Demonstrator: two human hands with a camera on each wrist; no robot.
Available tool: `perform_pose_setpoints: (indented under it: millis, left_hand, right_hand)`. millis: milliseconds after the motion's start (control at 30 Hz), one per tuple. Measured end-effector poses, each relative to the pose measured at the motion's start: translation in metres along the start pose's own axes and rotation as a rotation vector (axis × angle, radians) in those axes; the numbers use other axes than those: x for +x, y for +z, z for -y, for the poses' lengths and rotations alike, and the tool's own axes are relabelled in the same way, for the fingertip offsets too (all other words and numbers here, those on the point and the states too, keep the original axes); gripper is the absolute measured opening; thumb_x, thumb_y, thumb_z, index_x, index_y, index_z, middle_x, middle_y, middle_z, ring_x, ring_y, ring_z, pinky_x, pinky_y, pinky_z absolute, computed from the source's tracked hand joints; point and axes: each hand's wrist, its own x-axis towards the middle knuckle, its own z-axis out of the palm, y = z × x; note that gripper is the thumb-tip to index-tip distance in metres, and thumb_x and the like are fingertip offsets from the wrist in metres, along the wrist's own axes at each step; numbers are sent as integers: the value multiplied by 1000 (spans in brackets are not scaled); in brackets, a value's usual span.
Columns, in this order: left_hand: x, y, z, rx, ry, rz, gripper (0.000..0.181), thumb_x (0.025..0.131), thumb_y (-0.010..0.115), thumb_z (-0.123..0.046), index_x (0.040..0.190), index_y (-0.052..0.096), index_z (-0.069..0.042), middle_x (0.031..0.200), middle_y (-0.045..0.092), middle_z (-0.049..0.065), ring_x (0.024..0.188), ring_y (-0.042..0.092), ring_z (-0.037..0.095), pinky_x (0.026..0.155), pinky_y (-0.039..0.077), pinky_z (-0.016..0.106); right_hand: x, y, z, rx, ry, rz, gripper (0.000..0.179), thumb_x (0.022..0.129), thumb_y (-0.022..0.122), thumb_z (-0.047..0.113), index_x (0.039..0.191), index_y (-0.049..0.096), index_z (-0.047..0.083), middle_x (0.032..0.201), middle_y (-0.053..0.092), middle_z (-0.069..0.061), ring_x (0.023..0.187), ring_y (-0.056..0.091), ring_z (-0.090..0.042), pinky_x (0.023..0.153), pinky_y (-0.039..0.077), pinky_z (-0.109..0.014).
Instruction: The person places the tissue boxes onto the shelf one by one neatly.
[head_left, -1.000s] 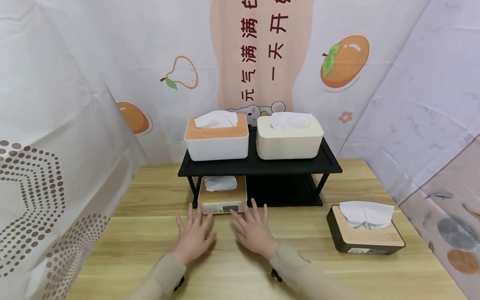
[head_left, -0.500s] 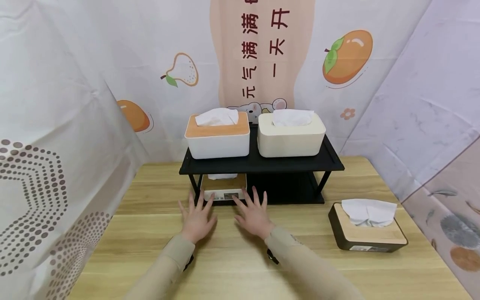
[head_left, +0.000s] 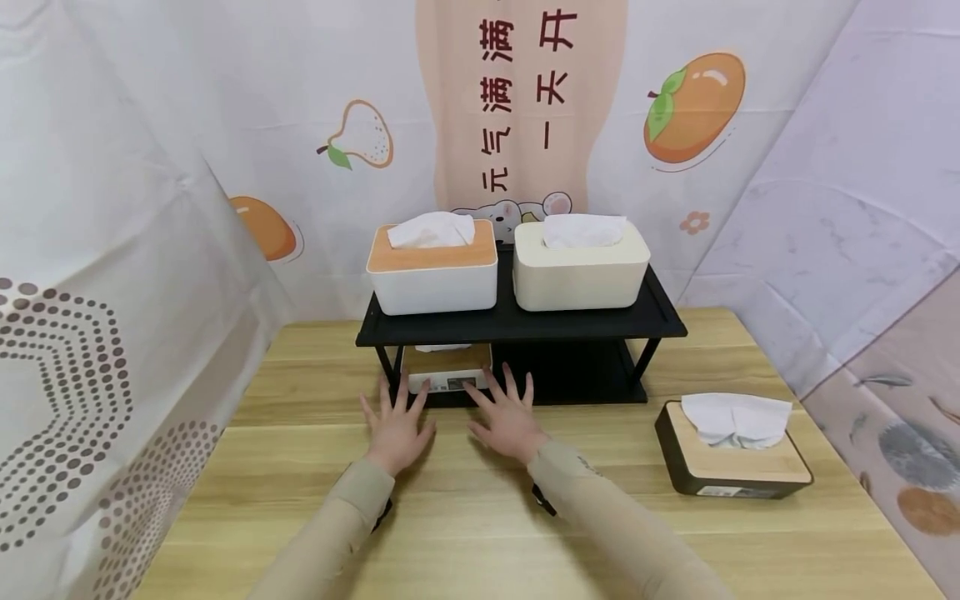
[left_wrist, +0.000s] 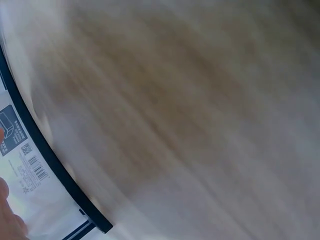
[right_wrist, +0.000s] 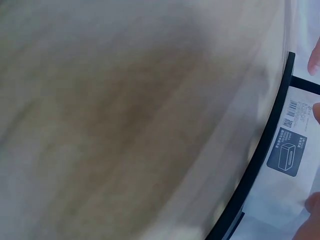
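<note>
A white tissue box with a wood-coloured lid (head_left: 450, 362) sits at the left of the lower level of a black two-tier rack (head_left: 504, 328). The upper shelf hides its back and most of its tissue. Against the left of its labelled front, my left hand (head_left: 397, 435) has its fingers spread and fairly straight. My right hand (head_left: 510, 423) is spread likewise, with fingertips at the right of that front. Both wrist views catch the white front (left_wrist: 55, 210) with its grey printed label (right_wrist: 287, 151), and a few fingertips at the edge.
On the rack's top stand a white tissue box with an orange lid (head_left: 438, 289) and a cream tissue box (head_left: 581, 285). A dark tissue box with a wooden lid (head_left: 738, 467) lies at the right of the wooden table (head_left: 480, 517). Patterned cloth (head_left: 262, 108) hangs around.
Both hands have moved forward, and the tissue box between them has slid deeper under the upper shelf. More of its lid and tissue is hidden now. The other boxes stay put.
</note>
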Motion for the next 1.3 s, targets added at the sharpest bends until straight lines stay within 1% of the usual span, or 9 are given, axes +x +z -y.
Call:
perform_pose_setpoints:
  millis: [267, 400, 500, 700, 833, 933, 1067, 1167, 1300]
  left_hand:
    - [-4, -5, -2, -8, 1, 6, 65, 93, 54, -44, 150, 30, -23, 159, 8, 16, 141, 4, 51, 100, 3, 77]
    - [-5, -8, -5, -3, 6, -1, 64, 93, 54, -44, 150, 31, -23, 158, 9, 19, 141, 5, 51, 99, 5, 78]
    - [-6, -10, -8, -9, 9, -13, 65, 93, 55, -45, 149, 31, -24, 157, 10, 21, 141, 4, 50, 99, 4, 78]
    - [-8, -9, -16, -27, 31, -32, 67, 91, 56, -46, 149, 32, -24, 156, 11, 25, 142, 2, 49, 101, -1, 76]
    - [-11, -4, -24, -50, 47, -22, 66, 92, 55, -46, 149, 31, -23, 156, 11, 26, 142, 0, 49, 101, -3, 75]
    - [-12, -3, -32, -84, 54, -25, 65, 93, 54, -45, 149, 31, -23, 155, 10, 27, 142, 0, 49, 101, -3, 75]
    - [-13, -7, -44, -127, 66, -14, 63, 94, 52, -43, 149, 31, -21, 155, 9, 28, 142, -3, 48, 102, -5, 74]
    - [-13, -9, -54, -134, 79, -1, 64, 95, 52, -43, 150, 30, -20, 155, 7, 29, 143, -4, 47, 102, -5, 74]
    - [-12, -11, -67, -135, 98, 9, 64, 95, 51, -44, 150, 29, -20, 155, 6, 29, 142, -4, 47, 102, -3, 74]
  right_hand:
    - [-3, -2, 1, -27, -6, -28, 63, 93, 52, 48, 149, 28, 31, 159, 16, -7, 145, 7, -37, 108, 2, -67]
    - [-5, -7, 1, -18, -18, -43, 63, 93, 54, 47, 149, 30, 30, 157, 20, -10, 144, 9, -37, 108, 2, -67]
    - [-6, -10, -1, -10, -30, -71, 64, 92, 57, 45, 148, 33, 29, 156, 23, -12, 144, 11, -37, 107, 2, -68]
    - [-11, -9, -9, -3, -29, -109, 63, 90, 59, 43, 146, 35, 29, 155, 25, -14, 142, 15, -38, 106, 4, -68]
    - [-19, -7, -17, -1, -31, -126, 62, 89, 61, 42, 145, 38, 27, 154, 28, -15, 141, 17, -38, 105, 5, -69]
    - [-24, -7, -23, 4, -29, -145, 63, 88, 63, 40, 144, 40, 24, 153, 29, -15, 141, 18, -39, 105, 5, -68]
    - [-31, -11, -29, 8, -21, -159, 64, 88, 64, 40, 144, 40, 24, 153, 29, -15, 140, 18, -39, 105, 4, -68]
    - [-35, -15, -33, 20, -23, -175, 64, 87, 66, 38, 144, 41, 23, 152, 31, -16, 139, 19, -40, 104, 5, -69]
    - [-41, -21, -41, 49, -26, -221, 64, 85, 69, 34, 142, 44, 20, 150, 34, -18, 138, 21, -41, 103, 5, -70]
